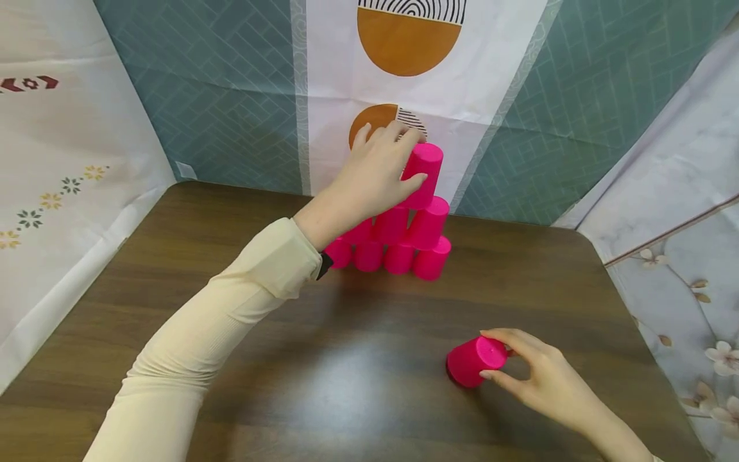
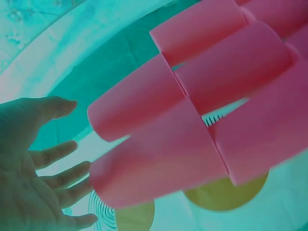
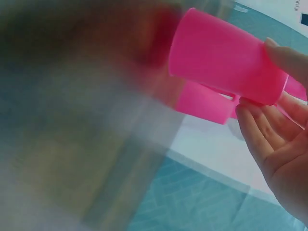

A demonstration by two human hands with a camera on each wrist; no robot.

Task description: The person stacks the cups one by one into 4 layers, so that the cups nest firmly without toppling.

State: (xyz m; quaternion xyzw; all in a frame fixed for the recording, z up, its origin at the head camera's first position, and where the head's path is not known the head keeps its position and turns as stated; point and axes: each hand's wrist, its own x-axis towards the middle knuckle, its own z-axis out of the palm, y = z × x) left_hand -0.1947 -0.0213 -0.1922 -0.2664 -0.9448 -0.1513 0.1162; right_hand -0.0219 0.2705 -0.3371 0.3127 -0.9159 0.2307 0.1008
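Note:
Pink cups stand upside down in a stepped stack, with a top-tier cup beside my left hand. In the left wrist view two top-tier cups lie just past the spread fingers, the nearer cup with its closed end right at the fingertips. Nothing is held in that hand. Below it are a middle-tier cup and a bottom-row cup; my forearm hides the stack's left part. At the front right my right hand pinches a separate pink cup near its closed end, thumb opposite fingers.
The brown wooden table carries the stack toward its back edge. Behind rises a patterned wall cloth, with a white floral cloth at the left and another floral cloth at the right.

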